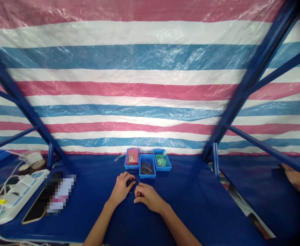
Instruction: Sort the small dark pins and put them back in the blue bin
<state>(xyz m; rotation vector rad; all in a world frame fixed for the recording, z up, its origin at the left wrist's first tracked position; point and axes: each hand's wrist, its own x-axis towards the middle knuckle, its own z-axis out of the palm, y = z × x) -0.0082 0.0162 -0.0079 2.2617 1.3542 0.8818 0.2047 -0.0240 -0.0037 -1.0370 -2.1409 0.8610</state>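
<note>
My left hand (121, 188) is closed around a few small dark pieces (129, 182) that look like screws, held between thumb and fingers. Beside it, my right hand (148, 196) has its fingers curled in a pinch. A thin dark screw (139, 179) seems to stick up at its fingertips. Just beyond both hands, a blue bin (147, 176) holds many loose dark screws (146, 168). To its left is a blue bin (131, 167) with red plastic packets (132, 158). On its right, another blue bin (167, 168) contains green plastic bags (161, 160).
A white power strip (19, 194) with plugs and cables lies at the left, next to a dark phone (36, 208). A small clear packet (119, 157) lies behind. Blue metal posts (226, 116) flank the blue table (196, 205). Another person's hand (293, 176) shows at right.
</note>
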